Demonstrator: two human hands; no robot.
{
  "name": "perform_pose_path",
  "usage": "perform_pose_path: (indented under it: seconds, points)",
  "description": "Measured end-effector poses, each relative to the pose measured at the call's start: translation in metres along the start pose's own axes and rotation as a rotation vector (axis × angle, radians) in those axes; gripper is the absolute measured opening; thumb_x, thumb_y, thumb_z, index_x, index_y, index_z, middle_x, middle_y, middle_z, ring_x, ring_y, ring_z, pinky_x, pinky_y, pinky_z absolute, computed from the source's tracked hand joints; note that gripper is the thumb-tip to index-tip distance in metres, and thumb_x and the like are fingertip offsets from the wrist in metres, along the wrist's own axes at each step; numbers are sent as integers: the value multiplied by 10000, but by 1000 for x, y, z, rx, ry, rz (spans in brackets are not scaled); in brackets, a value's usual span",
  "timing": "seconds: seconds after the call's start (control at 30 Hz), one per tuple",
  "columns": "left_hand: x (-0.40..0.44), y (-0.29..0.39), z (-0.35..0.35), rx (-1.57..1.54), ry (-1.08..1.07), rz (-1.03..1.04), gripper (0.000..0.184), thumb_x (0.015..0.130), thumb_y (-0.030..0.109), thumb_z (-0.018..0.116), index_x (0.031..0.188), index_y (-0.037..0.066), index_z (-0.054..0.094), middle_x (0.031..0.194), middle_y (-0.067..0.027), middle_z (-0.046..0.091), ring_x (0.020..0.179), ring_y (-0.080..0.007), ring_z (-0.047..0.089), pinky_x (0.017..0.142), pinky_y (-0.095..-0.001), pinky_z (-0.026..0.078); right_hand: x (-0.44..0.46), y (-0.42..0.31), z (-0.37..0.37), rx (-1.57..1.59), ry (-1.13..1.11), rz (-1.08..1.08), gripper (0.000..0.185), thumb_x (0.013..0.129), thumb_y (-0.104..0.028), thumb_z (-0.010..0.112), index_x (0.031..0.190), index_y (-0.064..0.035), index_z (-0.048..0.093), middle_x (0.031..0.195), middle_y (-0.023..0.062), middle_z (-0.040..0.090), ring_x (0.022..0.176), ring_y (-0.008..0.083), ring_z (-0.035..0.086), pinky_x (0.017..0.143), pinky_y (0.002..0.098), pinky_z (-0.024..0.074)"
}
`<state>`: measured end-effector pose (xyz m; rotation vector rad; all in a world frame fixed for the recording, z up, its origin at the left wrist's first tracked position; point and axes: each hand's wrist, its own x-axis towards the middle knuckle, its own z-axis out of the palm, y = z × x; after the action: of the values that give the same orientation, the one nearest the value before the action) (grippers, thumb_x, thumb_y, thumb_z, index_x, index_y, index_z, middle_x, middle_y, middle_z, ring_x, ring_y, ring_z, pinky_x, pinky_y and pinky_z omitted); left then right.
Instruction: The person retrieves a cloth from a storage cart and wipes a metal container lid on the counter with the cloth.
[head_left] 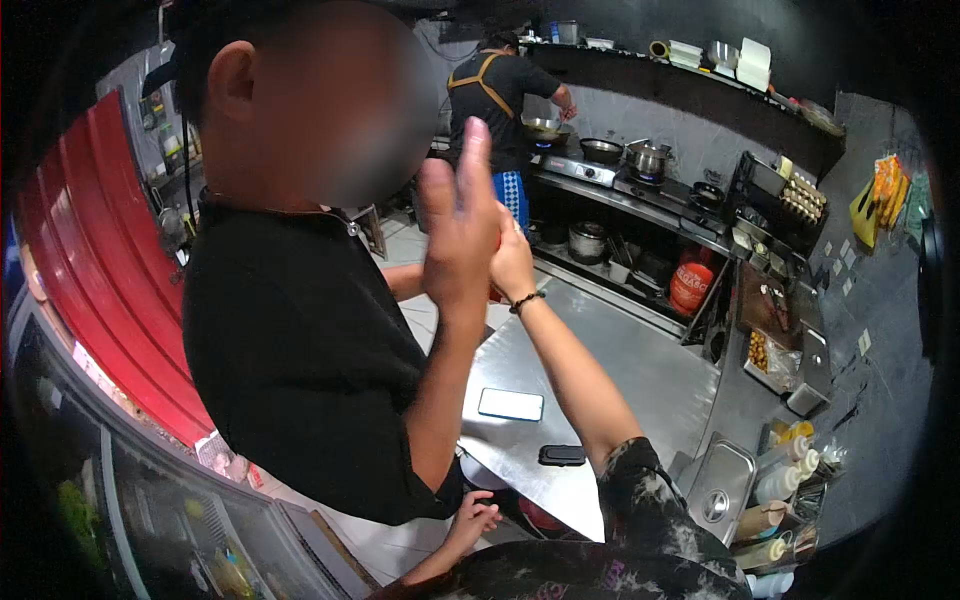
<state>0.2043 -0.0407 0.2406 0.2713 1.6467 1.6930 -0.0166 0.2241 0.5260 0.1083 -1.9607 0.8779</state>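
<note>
My right hand (512, 262), with a dark beaded bracelet at its wrist, reaches over the metal table (640, 370). Its fingers are closed and partly hidden behind another person's raised hand (462, 240). A bit of red shows between the two hands; what it belongs to I cannot make out. Low in the view, my left hand (474, 522) hangs beside the table edge, fingers loosely bent and apart, holding nothing. On the table below my right arm lie a phone (511, 404) with a bright screen and a small black case (562, 456).
A person in a black shirt (300, 350) stands close at left. Another person (490, 100) works at the stove (590, 168) behind. Squeeze bottles (778, 485) and a steel pan (728, 480) line the right side, near a red gas cylinder (691, 287).
</note>
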Motion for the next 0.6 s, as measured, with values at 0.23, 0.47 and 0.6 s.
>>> perform_pose_path:
  seconds: [0.23, 0.47, 0.6]
  points:
    - [0, 2, -20, -42, 43, 1, 315, 875, 191, 577, 1126, 65, 434, 793, -89, 626, 623, -110, 586, 544, -227, 461, 6, -25, 8, 288, 276, 95, 536, 898, -351, 476, 1279, 14, 380, 1067, 194, 569, 844, 236, 601, 739, 339, 468]
    - [1, 13, -9, -33, -33, -1, 266, 885, 160, 550, 1104, 56, 441, 768, -73, 602, 580, -106, 548, 534, -218, 448, 0, 5, -2, -243, 160, 20, 456, 851, -322, 533, 1119, 45, 497, 926, 190, 605, 783, 278, 612, 706, 361, 475]
    - [11, 16, -7, -26, -113, 0, 245, 886, 149, 545, 1088, 46, 452, 760, -73, 601, 585, -106, 547, 534, -219, 449, -7, -12, -17, -198, 256, -157, 182, 725, -161, 565, 814, -3, 580, 754, 188, 584, 718, 381, 571, 657, 432, 469]
